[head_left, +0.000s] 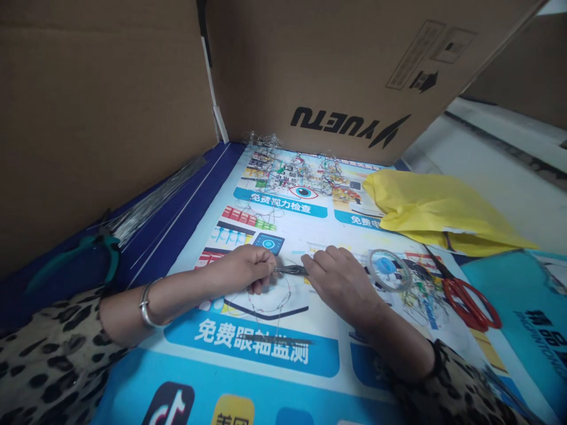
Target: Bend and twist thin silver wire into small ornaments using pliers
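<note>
2 hands meet over the poster point(283, 378) | left hand point(245, 265) closed on 1 end of a wire bundle point(290, 270), right hand point(341, 283) pinching the other | risk: dangling loops point(290, 290), apparently loose, may tangle if grip eases

- My fabric sleeves point(48, 366) are tan with black leopard spots.
- The slim metal tool point(290, 270) pinched between my left hand point(241, 268) and right hand point(343, 283) is silver-grey.
- The crumpled plastic bag point(434, 209) is bright yellow.
- The steel scissors point(472, 304) have red loop handles; the pliers point(84, 254), teal grips.
- The printed paper poster point(266, 354) is blue and white.
- The cardboard box point(336, 65) is brown, lettered black.
</note>
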Demonstrator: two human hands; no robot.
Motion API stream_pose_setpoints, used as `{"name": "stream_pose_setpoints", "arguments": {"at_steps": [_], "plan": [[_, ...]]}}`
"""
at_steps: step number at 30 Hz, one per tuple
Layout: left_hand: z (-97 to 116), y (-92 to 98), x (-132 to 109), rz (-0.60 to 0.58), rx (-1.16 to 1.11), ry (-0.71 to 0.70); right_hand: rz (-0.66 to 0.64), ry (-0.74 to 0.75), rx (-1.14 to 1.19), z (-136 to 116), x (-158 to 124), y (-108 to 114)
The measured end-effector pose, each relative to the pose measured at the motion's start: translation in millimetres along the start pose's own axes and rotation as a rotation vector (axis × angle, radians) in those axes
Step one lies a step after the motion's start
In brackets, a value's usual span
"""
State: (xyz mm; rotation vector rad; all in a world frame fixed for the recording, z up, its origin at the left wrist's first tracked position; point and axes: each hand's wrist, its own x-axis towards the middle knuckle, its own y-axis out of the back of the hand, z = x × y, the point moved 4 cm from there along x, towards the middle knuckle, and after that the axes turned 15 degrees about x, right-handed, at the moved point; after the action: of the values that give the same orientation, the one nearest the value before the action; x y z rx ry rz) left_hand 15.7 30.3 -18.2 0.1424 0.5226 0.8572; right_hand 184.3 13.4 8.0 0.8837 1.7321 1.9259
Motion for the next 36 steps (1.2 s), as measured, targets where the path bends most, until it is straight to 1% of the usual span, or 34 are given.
{"name": "stream_pose_setpoints", "arguments": {"at_steps": [5,8,14,18,22,25,30,36], "plan": [[0.3,-0.8,-0.6,0.011,-0.008,0.009,0.018,-0.012,0.034,0.6,-1.1,-2.4],[0.6,0.3,-0.7,0.021,-0.011,0.008,0.018,-0.052,0.108,1.1,-2.7,-4.5],[0.3,2.6,0.2,-0.053,0.055,-0.036,-0.050,-0.180,0.305,1.9,-4.9,-4.1],[0.6,2.9,0.3,-0.076,0.090,-0.027,-0.085,-0.229,0.329,-0.4,-4.1,-0.8],[0.1,2.2,0.4,-0.076,0.094,-0.004,-0.088,-0.245,0.318,-2.6,-4.3,0.7],[0.6,1.9,0.3,-0.074,0.066,-0.013,-0.072,-0.214,0.327,-1.7,-4.6,1.6],[3.6,1.2,-1.6,-0.111,0.079,-0.057,-0.057,-0.085,0.325,3.8,-3.6,1.6],[1.6,-0.3,-2.6,-0.172,0.046,-0.067,-0.064,0.018,0.210,5.4,-0.9,2.3]]}}
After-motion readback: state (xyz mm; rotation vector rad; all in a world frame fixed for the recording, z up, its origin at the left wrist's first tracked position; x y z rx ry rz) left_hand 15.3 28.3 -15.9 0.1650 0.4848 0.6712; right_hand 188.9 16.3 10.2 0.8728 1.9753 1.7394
